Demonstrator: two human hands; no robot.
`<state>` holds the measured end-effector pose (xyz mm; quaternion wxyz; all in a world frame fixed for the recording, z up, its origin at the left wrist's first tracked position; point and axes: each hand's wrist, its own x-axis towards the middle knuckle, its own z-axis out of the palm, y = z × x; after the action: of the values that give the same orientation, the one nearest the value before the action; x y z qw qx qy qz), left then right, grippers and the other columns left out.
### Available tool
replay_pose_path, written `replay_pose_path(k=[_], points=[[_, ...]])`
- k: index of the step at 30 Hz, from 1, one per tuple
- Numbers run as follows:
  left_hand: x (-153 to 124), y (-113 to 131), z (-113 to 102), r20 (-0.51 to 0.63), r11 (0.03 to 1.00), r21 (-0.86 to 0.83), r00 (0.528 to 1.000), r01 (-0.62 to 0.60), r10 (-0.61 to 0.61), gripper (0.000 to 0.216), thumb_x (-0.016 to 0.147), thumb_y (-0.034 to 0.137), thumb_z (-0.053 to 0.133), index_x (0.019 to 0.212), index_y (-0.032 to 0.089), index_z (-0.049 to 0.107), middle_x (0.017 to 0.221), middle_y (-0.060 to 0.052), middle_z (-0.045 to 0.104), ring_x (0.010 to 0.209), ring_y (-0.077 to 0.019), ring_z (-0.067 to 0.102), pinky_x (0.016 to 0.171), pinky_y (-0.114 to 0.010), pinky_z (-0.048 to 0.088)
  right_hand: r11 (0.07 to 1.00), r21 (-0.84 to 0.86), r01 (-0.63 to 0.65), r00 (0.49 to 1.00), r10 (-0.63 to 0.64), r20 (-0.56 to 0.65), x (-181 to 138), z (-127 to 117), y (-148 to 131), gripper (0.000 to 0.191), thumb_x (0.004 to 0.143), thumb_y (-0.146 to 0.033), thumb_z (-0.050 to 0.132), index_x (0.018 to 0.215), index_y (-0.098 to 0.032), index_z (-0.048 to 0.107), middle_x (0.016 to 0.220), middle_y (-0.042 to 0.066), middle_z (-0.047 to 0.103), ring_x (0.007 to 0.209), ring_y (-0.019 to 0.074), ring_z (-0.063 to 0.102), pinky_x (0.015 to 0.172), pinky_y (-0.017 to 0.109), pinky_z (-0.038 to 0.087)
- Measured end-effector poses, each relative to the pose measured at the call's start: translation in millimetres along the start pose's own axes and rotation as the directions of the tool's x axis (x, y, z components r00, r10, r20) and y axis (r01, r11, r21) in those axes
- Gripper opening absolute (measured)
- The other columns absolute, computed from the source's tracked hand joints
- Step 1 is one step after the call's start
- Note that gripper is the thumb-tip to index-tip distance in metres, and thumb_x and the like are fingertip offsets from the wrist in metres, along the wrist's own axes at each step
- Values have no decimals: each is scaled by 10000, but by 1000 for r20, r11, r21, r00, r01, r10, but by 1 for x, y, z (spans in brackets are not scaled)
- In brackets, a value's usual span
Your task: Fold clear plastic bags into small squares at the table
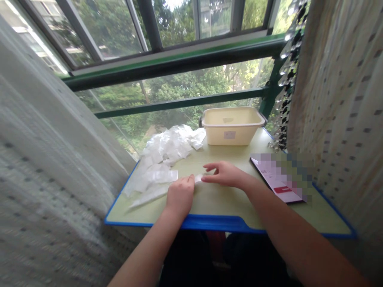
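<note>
A crumpled strip of clear plastic bag lies low over the table between my hands. My left hand is closed on it, fingers pressed together, hiding its middle; a longer flat piece of plastic comes out on the left side of that hand. My right hand has its fingers apart, and its thumb side touches the strip's right end. A pile of clear plastic bags spreads over the table's left side, reaching close to my left hand.
The pale green table has a blue edge. At its back stands a cream plastic bin with dark side handles. A tablet or phone, partly blurred out, lies at the right. Curtains hang on both sides, with a window railing behind.
</note>
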<state>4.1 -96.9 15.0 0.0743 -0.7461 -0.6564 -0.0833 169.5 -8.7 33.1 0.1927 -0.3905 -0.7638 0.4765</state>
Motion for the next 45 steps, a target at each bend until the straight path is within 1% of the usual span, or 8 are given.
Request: replay_pose_path(k=[3,5,11,14,17,36,41,45], points=[[2,-7,-8,77,973,-218,996,69,-53,311,777,109,404,996,171,615,886,-99,662,838,-211,599,711,-290,423,921,-185,344,934,-356,-33,-7,6,-10,499,602,-389,698,1064,-221,614,1088,76,580,815,170,564,734,277,437],[5,-14,-17,196,896,-433,981,101,-16,281,766,131,402,873,185,657,829,-75,678,778,-194,615,678,-270,430,911,-153,383,923,-384,23,-9,10,-15,342,673,-381,637,956,-191,661,925,64,630,755,153,560,683,260,433],[10,-31,-47,474,470,-826,834,311,281,218,745,263,500,837,138,653,802,-77,692,635,-144,604,488,-191,382,968,242,71,980,-113,164,-5,9,-13,302,661,-400,642,790,-130,678,608,15,603,549,102,504,503,220,386],[9,-36,-51,494,253,-865,821,433,285,264,725,331,567,854,111,635,862,-120,683,612,-123,587,460,-176,350,912,407,-39,981,-42,188,-5,4,-13,290,634,-377,673,739,-107,665,557,9,576,500,79,476,468,207,361],[7,-36,-48,495,149,-869,836,472,237,266,708,338,604,826,103,638,872,-134,679,591,-102,571,456,-165,338,872,478,-100,983,13,183,-5,2,-15,265,622,-343,692,713,-97,650,546,15,573,494,71,477,458,197,350],[11,-18,-45,589,205,-806,783,555,201,342,713,405,580,896,124,644,940,-126,665,599,-104,593,434,-151,348,937,348,-32,992,-13,127,-5,5,-16,244,635,-333,673,743,-115,656,620,22,598,540,82,496,470,193,394],[11,-9,-41,532,310,-799,846,516,-38,371,691,445,592,838,109,648,840,-115,669,617,-146,618,408,-164,363,938,347,2,996,-32,82,-4,6,-15,240,634,-346,673,719,-122,653,611,17,600,541,86,501,469,198,393],[14,-7,-37,503,272,-817,859,508,-91,325,700,404,588,783,94,638,791,-115,672,537,-114,585,373,-159,333,923,384,-25,993,-22,118,-6,2,-18,279,661,-360,657,773,-105,660,642,39,613,581,100,531,505,206,421]])
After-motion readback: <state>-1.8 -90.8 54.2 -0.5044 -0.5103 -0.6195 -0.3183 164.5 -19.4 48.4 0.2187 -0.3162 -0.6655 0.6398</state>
